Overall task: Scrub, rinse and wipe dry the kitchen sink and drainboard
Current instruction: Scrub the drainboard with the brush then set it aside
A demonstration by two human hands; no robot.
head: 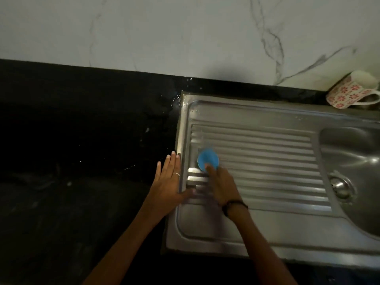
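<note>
A stainless steel drainboard (267,153) with raised ribs fills the middle, and the sink bowl (353,161) with its drain (340,187) lies at the right. My right hand (221,185) holds a round blue scrubber (206,158) and presses it on the ribs near the drainboard's left end. My left hand (169,182) lies flat with straight fingers on the black counter, along the drainboard's left rim, thumb reaching onto the steel.
Black countertop (82,151) spreads to the left, with water drops near the drainboard's back left corner. A white marble wall (185,33) stands behind. A floral mug (353,90) lies tipped on its side at the back right.
</note>
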